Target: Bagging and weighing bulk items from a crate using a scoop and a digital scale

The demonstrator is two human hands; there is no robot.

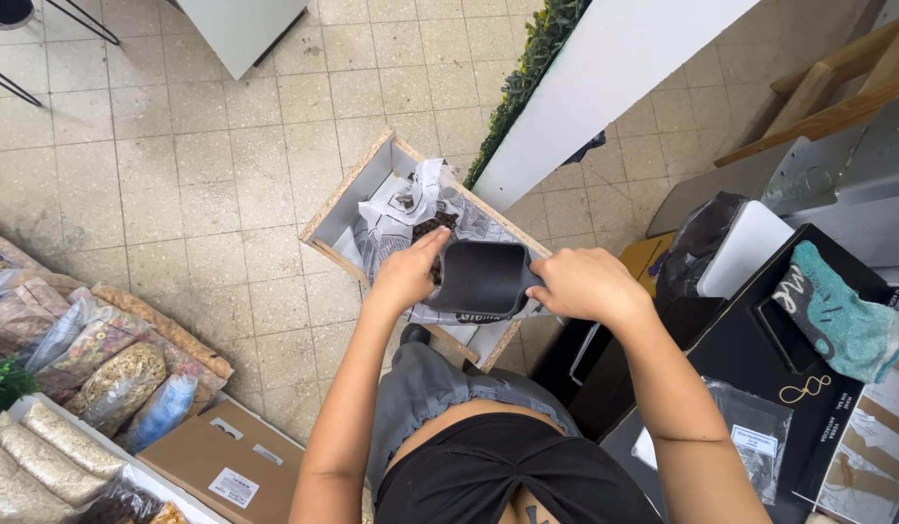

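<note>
Both my hands hold a small black plastic pot (483, 278) tilted on its side over a white wooden box (345, 199) on the tiled floor. My left hand (408, 275) grips the pot's left edge, thumb near its mouth. My right hand (583, 283) grips its right edge. The box is lined with crumpled newspaper (403, 215), and a small heap of dark soil (433, 225) lies on the paper just beyond the pot.
Clear bags of dried material (100, 364) and a cardboard box (221, 461) lie at the left. A black table (750, 340) at the right carries a teal glove (843, 320), a small plastic bag and rubber bands. A white panel with green hedge (527, 82) stands behind the box.
</note>
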